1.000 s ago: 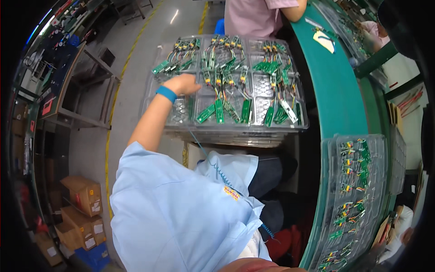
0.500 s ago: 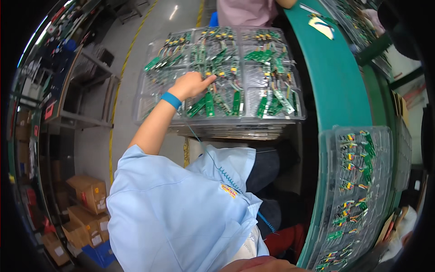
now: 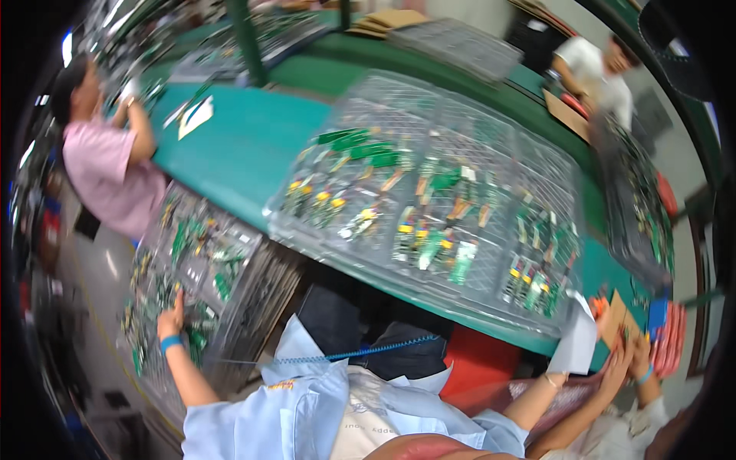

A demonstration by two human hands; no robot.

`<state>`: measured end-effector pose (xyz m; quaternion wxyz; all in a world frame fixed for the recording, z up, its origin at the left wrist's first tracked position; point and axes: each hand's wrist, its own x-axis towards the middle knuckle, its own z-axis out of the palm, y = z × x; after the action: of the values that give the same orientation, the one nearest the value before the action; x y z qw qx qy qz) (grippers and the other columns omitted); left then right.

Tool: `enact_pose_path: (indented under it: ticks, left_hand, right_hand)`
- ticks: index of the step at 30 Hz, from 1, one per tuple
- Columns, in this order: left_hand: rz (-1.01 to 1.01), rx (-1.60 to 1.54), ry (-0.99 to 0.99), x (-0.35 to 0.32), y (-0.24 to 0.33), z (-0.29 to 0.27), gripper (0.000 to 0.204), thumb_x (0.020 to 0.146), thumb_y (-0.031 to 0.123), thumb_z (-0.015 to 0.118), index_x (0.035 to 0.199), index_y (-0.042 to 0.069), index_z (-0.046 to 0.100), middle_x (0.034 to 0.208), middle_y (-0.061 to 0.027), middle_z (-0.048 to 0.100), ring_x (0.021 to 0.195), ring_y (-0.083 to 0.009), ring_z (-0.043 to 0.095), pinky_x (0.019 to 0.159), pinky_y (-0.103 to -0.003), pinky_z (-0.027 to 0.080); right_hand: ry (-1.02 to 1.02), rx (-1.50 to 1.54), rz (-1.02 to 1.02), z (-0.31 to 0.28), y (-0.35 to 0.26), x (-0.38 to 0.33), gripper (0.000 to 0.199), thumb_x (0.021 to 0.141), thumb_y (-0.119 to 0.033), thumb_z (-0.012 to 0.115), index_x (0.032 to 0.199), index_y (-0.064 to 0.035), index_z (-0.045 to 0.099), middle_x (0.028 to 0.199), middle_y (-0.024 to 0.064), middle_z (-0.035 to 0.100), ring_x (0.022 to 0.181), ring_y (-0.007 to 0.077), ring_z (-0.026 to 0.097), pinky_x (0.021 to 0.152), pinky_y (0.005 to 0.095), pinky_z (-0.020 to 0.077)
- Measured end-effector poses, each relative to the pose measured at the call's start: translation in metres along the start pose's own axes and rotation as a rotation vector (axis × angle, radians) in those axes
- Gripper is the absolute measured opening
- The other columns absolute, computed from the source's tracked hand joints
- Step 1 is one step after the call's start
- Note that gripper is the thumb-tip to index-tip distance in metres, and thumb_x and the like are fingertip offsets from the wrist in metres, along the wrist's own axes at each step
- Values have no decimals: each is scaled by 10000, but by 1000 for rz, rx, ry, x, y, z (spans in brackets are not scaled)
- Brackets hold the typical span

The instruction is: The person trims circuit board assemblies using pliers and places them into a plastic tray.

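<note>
My left hand [image 3: 170,318], with a blue wristband, lies flat with fingers apart on a clear plastic tray [image 3: 253,264] of green circuit boards, on top of a stack at my lower left. My right hand [image 3: 553,376] reaches out at the lower right and holds a white sheet [image 3: 576,345], which hides most of its fingers. Between my hands, a second clear tray [image 3: 322,230] with several green and yellow circuit boards [image 3: 429,230] sits on the green table [image 3: 238,146]. A blue coiled cord [image 3: 360,353] runs across my light blue shirt.
A person in pink [image 3: 107,165] works at the left end of the table. A co-worker's two hands [image 3: 625,356] are beside my right hand, near orange card. Another person in white [image 3: 594,65] sits at the far right. More trays [image 3: 636,207] stand at the right.
The view has swung right, so the table tray is now in the middle. My left hand stays on the left tray stack. My right hand and the white sheet have come into view.
</note>
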<state>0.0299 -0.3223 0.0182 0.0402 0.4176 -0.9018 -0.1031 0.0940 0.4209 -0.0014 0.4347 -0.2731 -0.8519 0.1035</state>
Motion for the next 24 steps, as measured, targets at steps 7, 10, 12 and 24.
enact_pose_path:
  ticks: [7, 10, 12, 24]
  left_hand:
    - [323, -275, -206, 46, 3, 52, 755, 717, 653, 311, 746, -49, 587, 701, -176, 547, 678, -300, 510, 613, -350, 409]
    - [376, -378, -252, 41, 23, 44, 717, 730, 621, 316, 771, -45, 579, 685, -160, 531, 657, -281, 494, 595, -336, 398]
    - [421, -443, -268, 32, 39, 34, 692, 738, 601, 320, 787, -42, 573, 674, -149, 520, 643, -268, 483, 583, -327, 390]
    - [580, -770, -317, -111, 165, -69, 545, 789, 475, 343, 885, -24, 541, 610, -87, 458, 557, -189, 416, 509, -272, 343]
  right_hand:
    - [40, -13, -27, 79, -86, 78, 325, 705, -152, 640, 994, -40, 542, 838, 71, 570, 713, 188, 539, 643, 274, 435]
    - [43, 28, -11, 75, -71, 80, 326, 702, -150, 643, 993, -42, 541, 841, 70, 569, 714, 188, 540, 641, 272, 435]
    - [68, 91, 52, 75, -73, 76, 315, 711, -153, 635, 990, -41, 540, 842, 75, 569, 712, 198, 541, 638, 276, 435]
    - [102, 240, 146, 71, -60, 80, 319, 705, -139, 638, 986, -27, 537, 838, 82, 571, 699, 205, 543, 631, 283, 439]
